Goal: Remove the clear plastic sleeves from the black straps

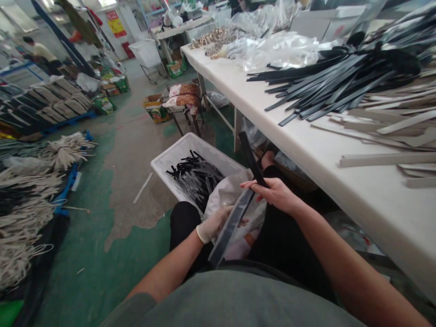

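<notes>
My right hand [277, 194], bare, is closed around a black strap [251, 156] whose upper end sticks up past the fingers. Below that hand, the strap's lower part runs into a long clear plastic sleeve [229, 229] that slants down toward my waist. My left hand [216, 222], in a thin whitish glove, grips the sleeve from the left side; its fingertips are partly hidden behind the plastic. White sheeting [226, 193] lies over my lap. In front of my knees stands a white plastic bin [163, 156] holding a heap of black straps in clear sleeves [199, 175].
On my right runs a long white table [306, 145] with piled black strips [327, 86], beige strips [391, 127] and clear plastic bags [282, 47]. Bundles of beige cord [34, 195] lie on a blue pallet at left. A stool with a cushion [184, 95] stands ahead.
</notes>
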Available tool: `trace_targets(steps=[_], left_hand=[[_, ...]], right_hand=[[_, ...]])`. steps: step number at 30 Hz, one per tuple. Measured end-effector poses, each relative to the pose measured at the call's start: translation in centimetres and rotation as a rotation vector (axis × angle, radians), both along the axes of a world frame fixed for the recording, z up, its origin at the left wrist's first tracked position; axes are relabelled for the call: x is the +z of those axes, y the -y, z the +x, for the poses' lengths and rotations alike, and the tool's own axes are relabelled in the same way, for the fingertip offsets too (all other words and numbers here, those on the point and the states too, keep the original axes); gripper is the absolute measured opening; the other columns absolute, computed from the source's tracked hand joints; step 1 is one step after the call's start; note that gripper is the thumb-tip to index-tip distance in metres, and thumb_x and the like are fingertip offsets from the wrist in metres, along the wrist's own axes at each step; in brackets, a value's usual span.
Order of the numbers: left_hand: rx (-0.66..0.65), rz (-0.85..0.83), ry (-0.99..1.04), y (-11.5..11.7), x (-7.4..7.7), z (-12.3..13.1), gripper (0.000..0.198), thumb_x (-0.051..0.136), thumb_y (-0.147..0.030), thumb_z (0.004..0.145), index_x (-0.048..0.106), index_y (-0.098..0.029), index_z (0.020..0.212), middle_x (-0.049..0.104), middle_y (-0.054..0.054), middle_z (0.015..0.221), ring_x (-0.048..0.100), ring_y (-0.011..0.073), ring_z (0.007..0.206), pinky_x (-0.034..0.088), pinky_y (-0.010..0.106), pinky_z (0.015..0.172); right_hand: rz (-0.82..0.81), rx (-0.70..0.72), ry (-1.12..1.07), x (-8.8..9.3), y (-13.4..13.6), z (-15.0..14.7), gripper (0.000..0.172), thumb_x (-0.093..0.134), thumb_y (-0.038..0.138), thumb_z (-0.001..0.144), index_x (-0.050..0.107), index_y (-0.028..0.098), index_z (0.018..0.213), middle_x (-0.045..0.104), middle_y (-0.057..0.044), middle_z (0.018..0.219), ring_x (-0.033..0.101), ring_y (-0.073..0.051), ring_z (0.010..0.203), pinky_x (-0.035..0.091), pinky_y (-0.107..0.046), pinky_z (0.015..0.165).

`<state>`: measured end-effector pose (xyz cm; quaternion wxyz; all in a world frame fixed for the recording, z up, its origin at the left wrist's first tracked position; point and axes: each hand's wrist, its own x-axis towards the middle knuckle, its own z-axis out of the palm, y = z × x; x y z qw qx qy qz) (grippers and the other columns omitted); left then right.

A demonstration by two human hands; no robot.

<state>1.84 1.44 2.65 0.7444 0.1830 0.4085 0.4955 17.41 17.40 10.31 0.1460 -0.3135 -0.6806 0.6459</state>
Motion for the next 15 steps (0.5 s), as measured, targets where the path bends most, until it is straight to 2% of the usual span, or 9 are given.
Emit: trace_targets(steps=[3,5,7,9,11,13,15], left_hand=[[-0.01,0.1,-0.046,-2.4,1.9,-0.1,0.05,0.062,-0.059,0.081,0.069,-0.016,0.106,0.071,0.012,0.091,0.066,0.0233,0.083,0.049,0.036,0.084],[-0.006,0.11,-0.161,-3.3,2.5,0.1,0.035,0.064,-0.049,0.083,0.07,-0.016,0.093,0.069,0.009,0.081,0.063,0.0193,0.072,0.048,0.032,0.077],[-0.005,0.121,-0.278,-3.3,2.4,0.4,0.03,0.064,-0.046,0.084,0.069,-0.017,0.085,0.067,0.007,0.074,0.06,0.0161,0.067,0.046,0.029,0.073],[-0.036,0.137,-0.345,-2.4,1.6,0.7,0.028,0.065,-0.046,0.083,0.068,-0.018,0.082,0.066,0.004,0.071,0.058,0.0145,0.067,0.046,0.027,0.072],[-0.088,0.12,-0.352,-1.0,0.1,0.9,0.029,0.068,-0.047,0.08,0.068,-0.017,0.08,0.066,0.003,0.069,0.057,0.013,0.064,0.045,0.026,0.07],[-0.083,0.054,-0.278,0.3,-1.8,0.8,0.036,0.068,-0.053,0.078,0.068,-0.017,0.081,0.066,0.004,0.07,0.056,0.0128,0.061,0.046,0.026,0.066],[0.012,-0.027,-0.218,0.8,-3.5,0.2,0.041,0.067,-0.059,0.076,0.07,-0.018,0.08,0.066,0.005,0.069,0.057,0.0143,0.059,0.046,0.028,0.062]], right_hand=[[0.079,0.099,0.041,-0.2,0.9,-1.2,0.036,0.062,0.048,0.083,0.078,0.019,0.097,0.074,-0.006,0.106,0.067,-0.019,0.083,0.053,-0.025,0.06],[0.142,0.064,0.057,-0.1,0.8,-1.4,0.035,0.06,0.048,0.085,0.078,0.02,0.097,0.075,-0.005,0.101,0.068,-0.02,0.085,0.054,-0.026,0.062],[0.189,-0.031,0.046,0.1,0.3,-0.9,0.036,0.06,0.049,0.085,0.077,0.02,0.097,0.075,-0.005,0.104,0.069,-0.021,0.087,0.055,-0.026,0.061],[0.223,-0.131,0.029,0.2,-0.4,0.1,0.038,0.062,0.051,0.083,0.077,0.02,0.098,0.074,-0.007,0.108,0.069,-0.022,0.088,0.056,-0.026,0.059],[0.224,-0.171,0.038,-0.1,-1.0,1.2,0.039,0.062,0.053,0.083,0.077,0.02,0.098,0.074,-0.008,0.108,0.07,-0.022,0.089,0.056,-0.026,0.058],[0.2,-0.133,0.08,-0.9,-1.2,2.1,0.039,0.063,0.054,0.082,0.077,0.021,0.098,0.075,-0.008,0.107,0.07,-0.023,0.088,0.057,-0.026,0.057],[0.179,-0.072,0.128,-2.0,-1.1,2.3,0.039,0.062,0.054,0.082,0.078,0.022,0.097,0.075,-0.008,0.107,0.07,-0.024,0.088,0.058,-0.027,0.056]])
